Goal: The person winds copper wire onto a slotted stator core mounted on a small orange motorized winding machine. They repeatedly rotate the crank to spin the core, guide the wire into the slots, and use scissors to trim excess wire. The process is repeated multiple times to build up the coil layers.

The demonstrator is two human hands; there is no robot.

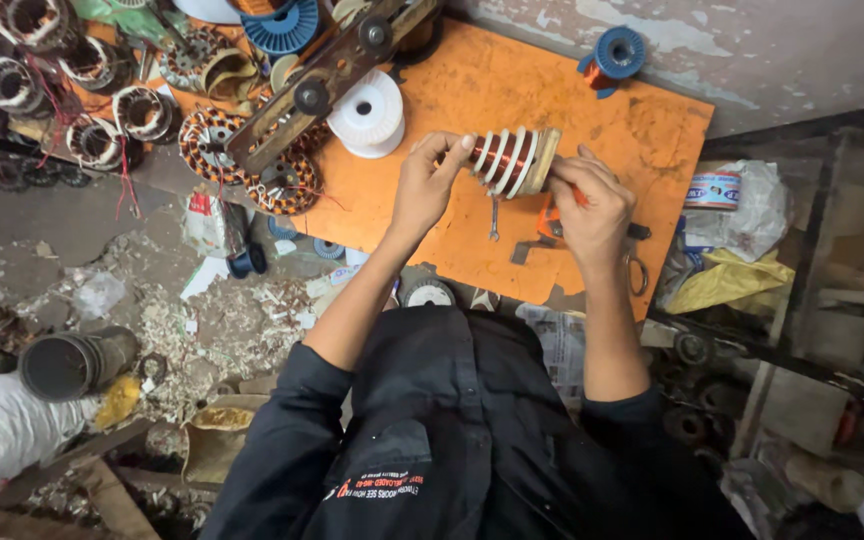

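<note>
Both hands are on the ribbed wooden winding former wrapped with copper wire [512, 160], held over the middle of the orange tabletop [652, 130]. Left hand [422, 185] pinches its end, right hand [590, 205] clamps the other. Looks mid-unloading; sliding coils off probably needs steady, even pulls.

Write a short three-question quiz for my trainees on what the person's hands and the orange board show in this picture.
1. True or false: both hands grip the ribbed winding former wound with copper wire.
2. What small tool lies on the orange board just below the former? A) hammer B) spanner C) saw
3. Which spool sits beside the left hand: white or blue?

Key
1. True: the left hand and the right hand hold opposite ends.
2. B, the spanner.
3. The white spool; the blue spool lies at the board's far edge.
</note>
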